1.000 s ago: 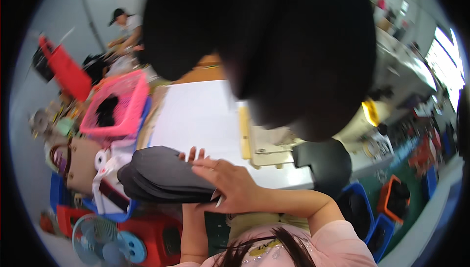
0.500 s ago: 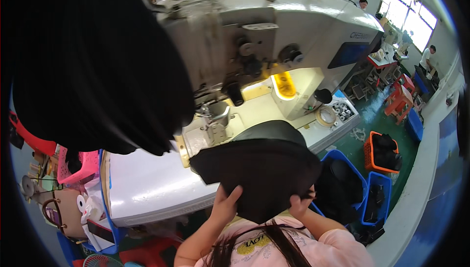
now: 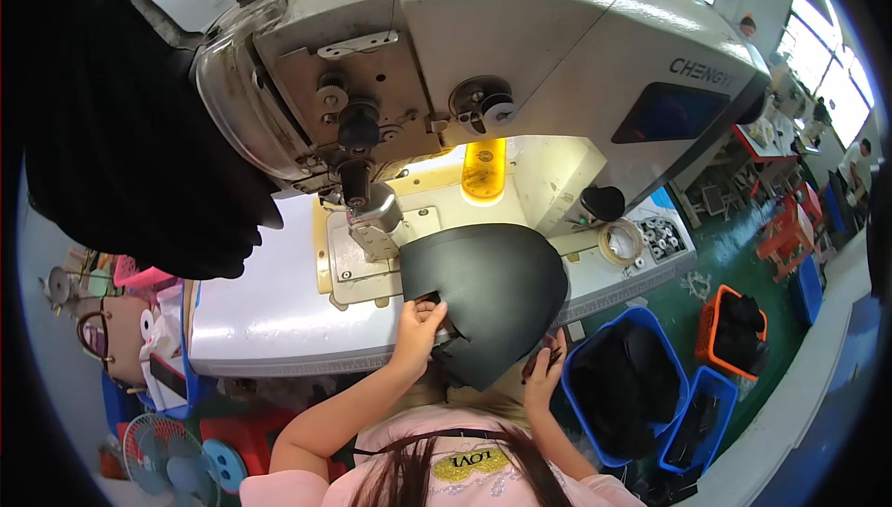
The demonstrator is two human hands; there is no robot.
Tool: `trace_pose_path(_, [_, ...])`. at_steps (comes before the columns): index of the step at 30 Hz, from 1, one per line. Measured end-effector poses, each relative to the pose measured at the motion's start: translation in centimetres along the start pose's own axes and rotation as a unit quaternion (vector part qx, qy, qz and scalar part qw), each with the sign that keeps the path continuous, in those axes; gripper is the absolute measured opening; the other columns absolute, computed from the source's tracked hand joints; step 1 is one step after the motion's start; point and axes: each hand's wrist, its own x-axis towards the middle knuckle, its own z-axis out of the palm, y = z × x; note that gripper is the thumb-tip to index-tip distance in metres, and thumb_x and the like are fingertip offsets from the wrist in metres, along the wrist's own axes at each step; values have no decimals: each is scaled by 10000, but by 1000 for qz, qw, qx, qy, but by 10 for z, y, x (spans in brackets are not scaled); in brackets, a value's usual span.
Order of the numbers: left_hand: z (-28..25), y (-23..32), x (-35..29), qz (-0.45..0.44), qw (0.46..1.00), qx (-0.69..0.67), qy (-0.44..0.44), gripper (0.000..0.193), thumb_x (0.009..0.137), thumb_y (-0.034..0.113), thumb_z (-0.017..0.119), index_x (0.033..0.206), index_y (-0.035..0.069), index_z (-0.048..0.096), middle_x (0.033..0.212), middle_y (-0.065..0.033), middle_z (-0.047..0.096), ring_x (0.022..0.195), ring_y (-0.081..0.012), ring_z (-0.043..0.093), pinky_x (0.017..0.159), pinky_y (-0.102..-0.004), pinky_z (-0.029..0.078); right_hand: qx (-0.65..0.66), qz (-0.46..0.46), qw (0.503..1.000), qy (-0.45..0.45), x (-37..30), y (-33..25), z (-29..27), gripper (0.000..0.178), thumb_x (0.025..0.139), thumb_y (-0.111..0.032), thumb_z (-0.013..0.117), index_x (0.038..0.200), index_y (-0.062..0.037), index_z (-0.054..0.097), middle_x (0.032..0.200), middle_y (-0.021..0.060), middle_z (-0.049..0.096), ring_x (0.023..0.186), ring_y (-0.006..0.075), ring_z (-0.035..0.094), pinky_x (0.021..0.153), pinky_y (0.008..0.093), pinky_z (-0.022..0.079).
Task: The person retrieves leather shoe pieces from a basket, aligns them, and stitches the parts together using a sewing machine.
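Observation:
A curved, dome-shaped black piece (image 3: 497, 289) of smooth, leather-like material lies over the front edge of the sewing machine table, right beside the machine's presser area (image 3: 376, 228). My left hand (image 3: 423, 324) pinches its left edge, near a notch or slit, with thumb and fingers. Below the right side of the piece, my right hand (image 3: 546, 372) has its fingers curled around something small and dark, which I cannot make out; it stands close to the edge of the piece. The sewing machine (image 3: 548, 33) arches over the work, with its lamp lit.
A hanging stack of black pieces (image 3: 139, 163) fills the upper left. Right of the table stand blue bins (image 3: 683, 386) and an orange basket (image 3: 711, 321) of black pieces. Tape (image 3: 618, 242) and bobbins (image 3: 660, 236) lie on the table's right; a fan (image 3: 167, 456) stands lower left.
The black piece has turned from being held up before me to lying by the machine's sewing area, smooth side up. My right hand has let go of its edge and moved lower. My view has shifted.

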Motion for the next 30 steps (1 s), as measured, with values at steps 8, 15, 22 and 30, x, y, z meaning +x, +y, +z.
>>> trace_pose_path(8, [16, -4, 29, 33, 988, 135, -67, 616, 791, 219, 639, 1243, -23, 298, 1206, -215, 417, 1098, -271, 446, 902, -373, 413, -91, -52, 988, -113, 4, -47, 34, 443, 936, -119, 355, 1318, 88, 267, 1247, 232, 455, 1134, 304, 472, 955, 337, 345])
trace_pose_path(15, [30, 10, 39, -27, 988, 128, -85, 626, 774, 221, 648, 1245, -30, 322, 1164, -215, 463, 1099, -278, 457, 895, -366, 417, -164, -34, 978, -120, 34, -27, 9, 417, 910, -98, 417, 1284, 74, 346, 1188, 218, 499, 1062, 273, 508, 919, 341, 379])
trace_pose_path(22, [-129, 62, 22, -5, 993, -31, -114, 317, 834, 257, 584, 1059, 35, 557, 937, -62, 587, 857, -138, 551, 738, -306, 476, -427, -202, 880, -55, 39, -151, -21, 232, 849, -98, 523, 1020, 37, 604, 910, 209, 634, 816, 305, 602, 757, 387, 457])
trace_pose_path(30, [-434, 151, 75, 288, 766, -202, 539, 756, 734, 284, 714, 1310, 10, 311, 1257, -170, 449, 1140, -268, 452, 964, -354, 359, -279, -278, 880, -266, 44, -161, 111, 176, 886, -95, 557, 1024, -7, 623, 789, 17, 621, 668, 79, 532, 601, 226, 441])
